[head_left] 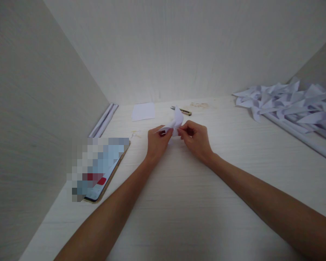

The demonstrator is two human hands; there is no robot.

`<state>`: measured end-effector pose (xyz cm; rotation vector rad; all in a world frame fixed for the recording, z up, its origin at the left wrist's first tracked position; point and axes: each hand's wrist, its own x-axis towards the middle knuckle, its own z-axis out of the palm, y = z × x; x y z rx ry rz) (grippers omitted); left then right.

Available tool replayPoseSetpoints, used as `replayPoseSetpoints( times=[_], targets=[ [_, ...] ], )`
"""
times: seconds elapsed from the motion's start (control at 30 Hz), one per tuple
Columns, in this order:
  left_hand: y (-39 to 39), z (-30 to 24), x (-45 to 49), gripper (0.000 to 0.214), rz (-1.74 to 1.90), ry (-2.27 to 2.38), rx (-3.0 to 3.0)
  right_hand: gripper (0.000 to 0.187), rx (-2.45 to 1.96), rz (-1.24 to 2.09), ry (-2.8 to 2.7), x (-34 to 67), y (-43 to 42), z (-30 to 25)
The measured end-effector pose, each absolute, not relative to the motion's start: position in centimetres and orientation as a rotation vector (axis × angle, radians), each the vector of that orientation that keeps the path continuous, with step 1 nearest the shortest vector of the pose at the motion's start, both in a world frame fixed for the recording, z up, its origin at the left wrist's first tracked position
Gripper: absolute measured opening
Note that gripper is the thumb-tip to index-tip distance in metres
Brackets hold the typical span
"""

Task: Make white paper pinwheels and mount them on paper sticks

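A white paper pinwheel [178, 116] with curled blades is held up between my two hands, a little above the table. My left hand [156, 143] is closed on its left side, thumb and fingers pinching the paper. From the right, my right hand [197, 137] pinches at the pinwheel's middle; whether something small is between those fingertips is hidden. Just behind the pinwheel lies a pair of thread snips [186, 112], blades pointing left. A flat white paper sheet [143, 111] rests farther back on the left.
Paper pinwheels [279, 99] are heaped at the right, with rolled paper sticks [296, 136] among them. More rolled sticks [104, 121] lie along the left wall. A phone [105, 181], partly blurred out, sits left of my forearm. Small scraps [136, 134] dot the table; walls enclose three sides.
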<state>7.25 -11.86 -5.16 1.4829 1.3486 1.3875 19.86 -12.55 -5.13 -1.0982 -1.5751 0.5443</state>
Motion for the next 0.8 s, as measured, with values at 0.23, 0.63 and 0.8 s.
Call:
replayPoseSetpoints(
  times=[0.23,0.63,0.8],
  targets=[
    [-11.82,-5.10,7.32,0.012,1.406,1.359,1.486,0.010,-1.180,0.452,-1.662,19.92,-12.46,-5.15],
    [-11.86,-5.18,7.23,0.011,1.381,1.345,1.525,0.013,-1.199,0.350,-1.734,19.99,-12.62,-4.95],
    [-11.92,-4.98,7.27,0.011,1.388,1.363,1.498,0.016,-1.270,0.367,-1.766,19.94,-12.61,-4.89]
  ],
)
